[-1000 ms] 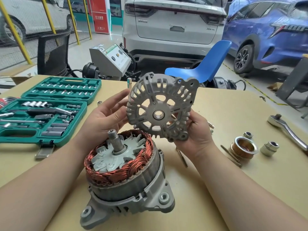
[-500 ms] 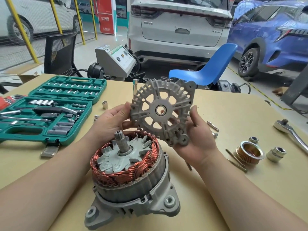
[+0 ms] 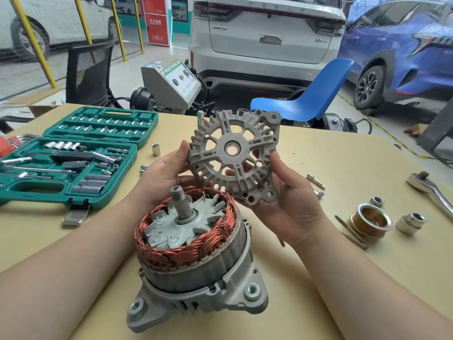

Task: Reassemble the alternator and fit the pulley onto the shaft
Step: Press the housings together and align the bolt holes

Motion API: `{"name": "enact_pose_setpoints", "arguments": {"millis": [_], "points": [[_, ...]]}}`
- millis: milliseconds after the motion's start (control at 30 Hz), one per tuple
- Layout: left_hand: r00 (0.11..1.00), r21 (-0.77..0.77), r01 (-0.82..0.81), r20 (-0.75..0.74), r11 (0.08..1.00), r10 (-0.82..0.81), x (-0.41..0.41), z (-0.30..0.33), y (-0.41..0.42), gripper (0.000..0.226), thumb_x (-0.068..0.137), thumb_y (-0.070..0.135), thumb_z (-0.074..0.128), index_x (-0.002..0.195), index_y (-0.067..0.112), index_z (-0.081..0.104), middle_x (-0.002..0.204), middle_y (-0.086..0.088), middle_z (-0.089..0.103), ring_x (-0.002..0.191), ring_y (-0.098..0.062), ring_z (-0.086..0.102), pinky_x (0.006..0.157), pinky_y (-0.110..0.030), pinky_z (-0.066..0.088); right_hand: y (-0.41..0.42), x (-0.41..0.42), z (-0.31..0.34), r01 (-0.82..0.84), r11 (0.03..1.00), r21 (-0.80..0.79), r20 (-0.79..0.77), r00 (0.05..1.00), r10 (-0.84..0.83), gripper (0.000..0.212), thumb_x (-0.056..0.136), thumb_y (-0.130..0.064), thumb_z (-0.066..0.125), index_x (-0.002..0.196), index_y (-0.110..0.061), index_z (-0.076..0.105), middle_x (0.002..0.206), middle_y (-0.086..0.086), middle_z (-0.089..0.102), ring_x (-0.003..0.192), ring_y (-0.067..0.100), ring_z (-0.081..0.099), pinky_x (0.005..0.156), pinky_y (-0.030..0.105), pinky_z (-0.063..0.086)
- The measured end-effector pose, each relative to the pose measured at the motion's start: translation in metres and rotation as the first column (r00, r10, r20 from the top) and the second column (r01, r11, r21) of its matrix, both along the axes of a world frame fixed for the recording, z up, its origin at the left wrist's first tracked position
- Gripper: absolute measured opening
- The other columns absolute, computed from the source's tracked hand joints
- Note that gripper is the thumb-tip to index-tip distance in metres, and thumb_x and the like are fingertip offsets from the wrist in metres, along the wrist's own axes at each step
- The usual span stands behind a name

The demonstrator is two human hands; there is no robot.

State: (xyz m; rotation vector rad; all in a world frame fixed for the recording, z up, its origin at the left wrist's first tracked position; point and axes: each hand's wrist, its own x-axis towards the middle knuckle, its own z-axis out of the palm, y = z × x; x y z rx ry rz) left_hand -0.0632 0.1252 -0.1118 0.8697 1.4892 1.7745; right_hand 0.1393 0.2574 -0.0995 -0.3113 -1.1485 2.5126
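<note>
Above the desk (image 3: pixel 343 155), both hands, left hand (image 3: pixel 161 177) and right hand (image 3: pixel 291 204), grip pinching the cover (image 3: pixel 232 155), unfitted; pulley (image 3: pixel 371 220) waits at 3 o'clock.

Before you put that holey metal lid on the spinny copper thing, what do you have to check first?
1. Both hands hold the end cover, left hand and right hand: ok.
2. Shaft stands upright and bare: ok.
3. Cover's centre hole lined up over the shaft: not ok, it is held tilted, beyond it.
4. Copper windings sit inside the housing: ok.
5. Pulley waits on the table: ok.
6. Bolt holes matched: cannot tell.
</note>
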Motion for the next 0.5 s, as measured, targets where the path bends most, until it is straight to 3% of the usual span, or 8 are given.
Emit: {"name": "enact_pose_setpoints", "arguments": {"millis": [167,267,367,433,500], "points": [[0.998,-0.023,-0.061,0.021,0.998,0.062,0.001,0.002,0.000,0.049,0.067,0.078,0.066,0.087,0.038,0.086,0.097,0.002,0.084,0.088,-0.017,0.081,0.068,-0.030,0.066,-0.002,0.005,0.006,-0.028,1.000,0.009,-0.020,0.999,0.029,0.056,0.105,-0.028,0.054,0.156,-0.007,0.046,0.161,0.021,0.046,0.152,0.043,0.037,0.126,0.062,0.023],[0.995,-0.017,-0.091,0.035,0.996,0.091,0.003,0.002,-0.005,0.055,0.078,0.076,0.062,0.107,0.034,0.081,0.106,-0.002,0.083,0.098,-0.026,0.080,0.072,-0.036,0.066,-0.004,0.007,0.008,-0.047,0.998,0.043,-0.026,0.998,0.048,0.058,0.105,-0.018,0.049,0.160,-0.003,0.036,0.162,0.023,0.043,0.151,0.045,0.037,0.126,0.064,0.023],[1.000,0.075,-0.017,-0.016,0.997,0.018,0.006,0.008,-0.010,0.060,0.099,0.068,0.046,0.152,0.041,0.052,0.135,-0.003,0.074,0.128,-0.031,0.068,0.096,-0.055,0.059,-0.012,0.007,0.021,-0.052,0.990,0.134,-0.031,0.998,0.056,0.059,0.105,-0.015,0.045,0.161,-0.002,0.030,0.162,0.026,0.039,0.152,0.048,0.034,0.126,0.068,0.018],[0.995,0.185,0.047,-0.098,0.982,-0.029,0.012,0.023,-0.014,0.063,0.105,0.062,0.033,0.166,0.043,0.029,0.160,0.004,0.054,0.149,-0.027,0.049,0.115,-0.063,0.042,-0.021,0.006,0.036,-0.024,0.987,0.161,-0.069,0.997,0.036,0.060,0.107,-0.020,0.044,0.162,-0.004,0.027,0.164,0.025,0.037,0.154,0.045,0.032,0.128,0.065,0.017],[0.986,0.275,0.103,-0.154,0.956,-0.062,0.018,0.039,-0.017,0.074,0.101,0.061,0.025,0.170,0.035,0.015,0.169,0.003,0.042,0.156,-0.024,0.039,0.123,-0.061,0.031,-0.032,0.005,0.051,0.039,0.972,0.232,-0.090,0.996,-0.018,0.059,0.109,-0.030,0.043,0.161,-0.006,0.032,0.163,0.021,0.041,0.152,0.041,0.037,0.127,0.058,0.026]]}}
